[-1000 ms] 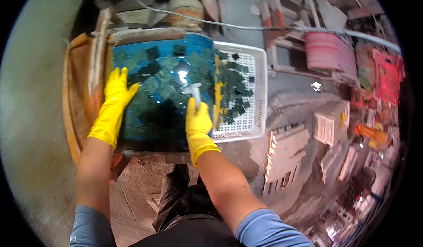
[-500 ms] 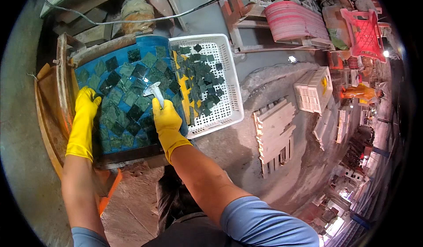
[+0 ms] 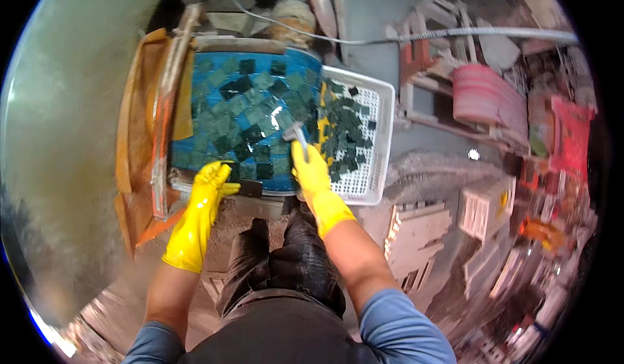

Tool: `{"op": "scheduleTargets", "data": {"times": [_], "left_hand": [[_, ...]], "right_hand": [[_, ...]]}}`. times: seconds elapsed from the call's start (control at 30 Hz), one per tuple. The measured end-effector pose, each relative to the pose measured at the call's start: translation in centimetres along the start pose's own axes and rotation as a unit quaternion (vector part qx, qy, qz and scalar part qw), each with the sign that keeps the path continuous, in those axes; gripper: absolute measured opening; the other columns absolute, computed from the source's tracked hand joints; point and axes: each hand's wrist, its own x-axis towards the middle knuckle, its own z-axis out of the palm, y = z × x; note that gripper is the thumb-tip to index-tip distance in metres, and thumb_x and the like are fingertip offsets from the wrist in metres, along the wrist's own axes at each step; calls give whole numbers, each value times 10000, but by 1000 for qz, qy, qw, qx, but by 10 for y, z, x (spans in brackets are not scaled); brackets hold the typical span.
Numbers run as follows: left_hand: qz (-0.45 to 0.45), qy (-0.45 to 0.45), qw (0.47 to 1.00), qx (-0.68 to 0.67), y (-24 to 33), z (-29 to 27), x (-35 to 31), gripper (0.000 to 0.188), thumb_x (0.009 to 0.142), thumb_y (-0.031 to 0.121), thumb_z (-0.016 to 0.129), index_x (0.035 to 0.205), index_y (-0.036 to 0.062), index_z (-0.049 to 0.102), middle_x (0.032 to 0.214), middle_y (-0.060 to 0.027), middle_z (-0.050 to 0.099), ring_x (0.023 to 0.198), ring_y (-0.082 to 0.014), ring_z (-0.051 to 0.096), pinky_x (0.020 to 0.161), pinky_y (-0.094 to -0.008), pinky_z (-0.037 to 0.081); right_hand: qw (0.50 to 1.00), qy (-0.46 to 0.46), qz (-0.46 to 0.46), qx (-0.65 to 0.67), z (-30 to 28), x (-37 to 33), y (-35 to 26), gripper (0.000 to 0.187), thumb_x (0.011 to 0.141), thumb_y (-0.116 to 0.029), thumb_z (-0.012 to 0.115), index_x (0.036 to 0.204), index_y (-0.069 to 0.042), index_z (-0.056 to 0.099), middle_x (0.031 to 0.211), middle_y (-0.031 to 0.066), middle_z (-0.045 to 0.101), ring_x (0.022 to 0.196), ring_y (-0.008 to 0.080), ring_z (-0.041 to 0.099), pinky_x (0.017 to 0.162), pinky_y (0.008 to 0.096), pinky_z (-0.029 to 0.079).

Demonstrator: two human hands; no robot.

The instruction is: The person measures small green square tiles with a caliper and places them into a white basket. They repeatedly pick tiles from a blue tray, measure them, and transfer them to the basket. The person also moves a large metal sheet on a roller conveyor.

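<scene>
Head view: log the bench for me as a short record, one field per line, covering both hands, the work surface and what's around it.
Left hand: yellow-gloved, at the near left part of the work surface; grip unclear
Right hand: yellow-gloved, holding a T-shaped tool
Work surface: blue, shiny, largely covered
Green tiles: many, square, light and dark, some overlapping
White crate: slotted, right of the work surface, holding dark green pieces
Beyond: grey cable crossing the view

Dark green square tiles (image 3: 250, 133) lie on a blue surface (image 3: 303, 60). Just right, a white rectangular plastic basket (image 3: 385, 144) holds small dark green pieces (image 3: 351, 129); left of the surface is an orange-brown sheet (image 3: 134, 120).
</scene>
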Motion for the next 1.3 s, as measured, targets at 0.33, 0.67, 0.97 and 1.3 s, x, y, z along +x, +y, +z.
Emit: {"op": "scheduleTargets", "data": {"times": [0.33, 0.67, 0.97, 1.3], "left_hand": [[-103, -58, 953, -278, -40, 15, -108, 375, 1088, 304, 559, 1427, 145, 581, 986, -83, 634, 787, -227, 614, 773, -392, 560], [-141, -59, 909, -388, -68, 18, -126, 259, 1080, 350, 565, 1279, 203, 641, 951, -81, 684, 829, -266, 655, 784, -445, 554], [-127, -52, 894, -427, -77, 25, -138, 256, 1093, 356, 526, 1237, 183, 648, 1002, -90, 712, 842, -284, 667, 827, -476, 555], [-140, -40, 891, -431, -84, 27, -141, 295, 1063, 392, 573, 1177, 131, 649, 1074, -103, 729, 915, -301, 691, 887, -504, 568]], "right_hand": [[900, -136, -222, -350, -60, -120, -43, 557, 1025, -316, 612, 1524, -111, 473, 1217, 288, 666, 1087, 450, 665, 926, 473, 529], [767, -181, -409, -460, -42, -145, -82, 557, 986, -222, 640, 1514, -148, 479, 935, 185, 686, 841, 378, 691, 726, 471, 567], [729, -183, -449, -483, -41, -144, -75, 552, 967, -259, 669, 1489, -157, 521, 886, 147, 678, 788, 344, 689, 651, 463, 556], [718, -211, -440, -497, -42, -143, -69, 526, 984, -305, 631, 1485, -176, 531, 883, 155, 686, 786, 354, 693, 651, 475, 554]]}}
